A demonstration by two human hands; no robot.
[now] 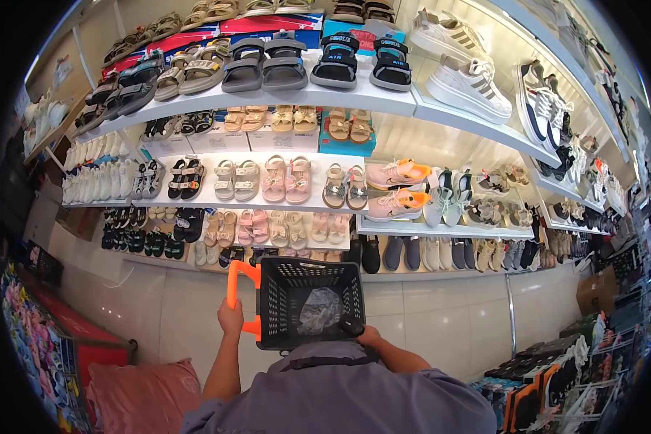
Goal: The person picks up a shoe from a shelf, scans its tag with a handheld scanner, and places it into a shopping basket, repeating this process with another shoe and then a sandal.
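My left hand (230, 317) is wrapped round the orange handle (233, 289) on the left side of a black plastic basket (267, 304). Inside the basket lies a crumpled clear plastic bag (320, 309). My right hand (369, 337) is at the basket's lower right corner, closed on a small black object (351, 327) that I cannot make out.
Ahead, white shelves (383, 98) carry rows of sandals (286, 64) and sneakers (470, 87). A pink cushion (145, 396) lies at the lower left beside a red stand (98, 354). Boxes of shoes (521, 383) stand at the lower right, and a cardboard box (597, 291) farther back.
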